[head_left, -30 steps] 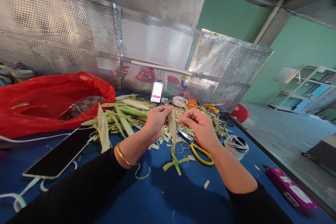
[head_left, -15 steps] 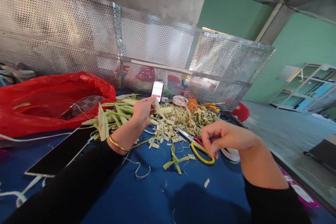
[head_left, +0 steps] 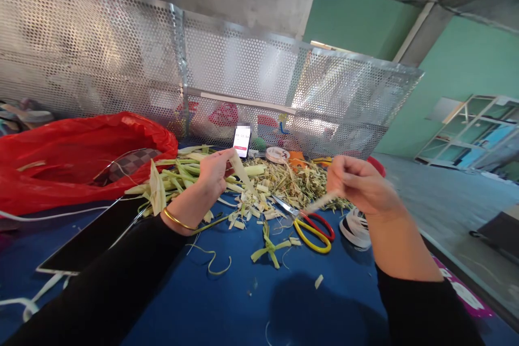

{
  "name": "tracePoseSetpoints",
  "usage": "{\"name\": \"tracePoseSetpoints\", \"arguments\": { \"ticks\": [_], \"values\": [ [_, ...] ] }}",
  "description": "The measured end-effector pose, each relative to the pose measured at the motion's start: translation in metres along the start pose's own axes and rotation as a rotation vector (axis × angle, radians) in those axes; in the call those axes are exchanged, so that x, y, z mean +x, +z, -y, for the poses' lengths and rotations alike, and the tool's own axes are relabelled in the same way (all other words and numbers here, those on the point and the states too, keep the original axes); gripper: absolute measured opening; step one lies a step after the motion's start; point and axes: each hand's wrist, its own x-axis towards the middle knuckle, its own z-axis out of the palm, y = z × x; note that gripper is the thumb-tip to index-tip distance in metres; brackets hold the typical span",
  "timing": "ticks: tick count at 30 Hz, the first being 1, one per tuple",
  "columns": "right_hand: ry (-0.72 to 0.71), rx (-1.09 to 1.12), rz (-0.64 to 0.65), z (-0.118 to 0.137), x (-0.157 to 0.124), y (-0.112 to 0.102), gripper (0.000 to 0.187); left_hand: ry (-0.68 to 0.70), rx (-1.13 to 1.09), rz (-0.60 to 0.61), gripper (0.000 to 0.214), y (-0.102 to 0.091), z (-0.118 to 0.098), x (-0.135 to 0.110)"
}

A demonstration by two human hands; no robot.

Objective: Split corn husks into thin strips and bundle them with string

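Note:
My left hand [head_left: 214, 174] pinches a pale strip of corn husk [head_left: 243, 174] that hangs down over the table. Over to the right, my right hand [head_left: 360, 184] is closed on a thin whitish strip [head_left: 322, 201], which looks like husk and is blurred by motion. Below it lie scissors [head_left: 314, 232] with one red and one yellow handle, blades partly under husk scraps. A green knotted husk cross [head_left: 269, 247] rests on the blue table [head_left: 239, 308]. Cut husk pieces [head_left: 253, 203] are heaped beyond my hands.
A red plastic bag [head_left: 89, 124] sits at the left, near a dark flat tablet [head_left: 89, 235]. A phone [head_left: 242, 139] stands at the back before a perforated metal screen [head_left: 243, 59]. A roll of white tape [head_left: 356, 230] lies at the right.
My right hand has risen away from the scissors and now shows a thin strip in its fingers. My left hand has shifted slightly left with its husk strip.

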Motion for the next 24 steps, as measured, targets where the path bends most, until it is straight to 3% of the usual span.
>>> {"name": "tracePoseSetpoints", "arguments": {
  "ticks": [3,4,5,7,9,11,15,17,21,24],
  "values": [
    [-0.125,-0.056,-0.365,-0.012,0.018,0.019,0.018,-0.043,-0.011,0.019,0.015,0.01,0.0,-0.012],
    [-0.144,-0.106,-0.451,-0.018,0.023,0.023,0.014,-0.058,-0.008,0.038,0.014,0.013,0.0,-0.016],
    [-0.148,-0.188,-0.452,-0.025,0.026,0.027,0.011,-0.074,-0.003,0.066,0.014,0.016,0.0,-0.021],
    [-0.119,-0.378,-0.337,-0.036,0.03,0.033,0.008,-0.097,0.003,0.162,0.015,0.02,0.001,-0.028],
    [-0.082,-0.411,-0.267,-0.042,0.029,0.042,0.012,-0.093,0.007,0.3,0.016,0.023,0.002,-0.034],
    [-0.012,-0.227,-0.231,-0.043,0.024,0.055,0.019,-0.064,0.006,0.444,0.017,0.024,0.003,-0.038],
    [0.184,0.278,0.082,-0.039,0.012,0.085,0.025,-0.108,-0.02,0.727,0.023,0.023,0.003,-0.045],
    [0.253,0.429,0.178,-0.038,0.008,0.094,0.024,-0.167,-0.026,0.794,0.025,0.022,0.003,-0.046],
    [0.269,0.581,0.144,-0.036,0.004,0.099,0.018,-0.169,-0.042,0.798,0.024,0.021,0.003,-0.046],
    [0.219,0.527,0.011,-0.034,0.004,0.099,0.017,-0.169,-0.06,0.749,0.024,0.024,0.005,-0.046]
  ]
}}
